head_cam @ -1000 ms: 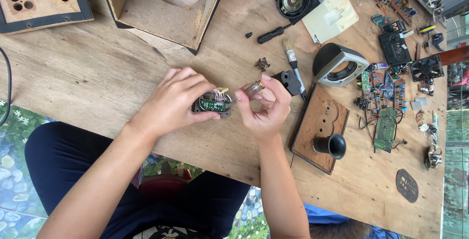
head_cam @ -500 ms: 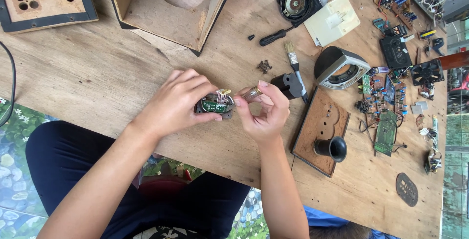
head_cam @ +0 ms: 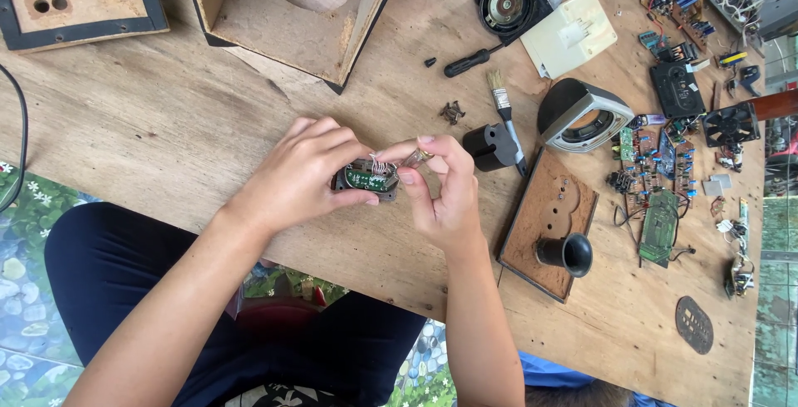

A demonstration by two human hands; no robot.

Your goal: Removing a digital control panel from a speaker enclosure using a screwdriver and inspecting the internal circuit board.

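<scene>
Both hands hold tight — left hand (head_cam: 295,176) grips a small part (head_cam: 366,179) with a green board, right hand (head_cam: 440,191) pinches its thin wires (head_cam: 381,163) just above. Best to tug softly — keep the part still, fingers close together.

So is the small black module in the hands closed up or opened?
Opened: the small black module, held by the left hand, shows a green board and bare wires, which the right hand pinches.
</scene>
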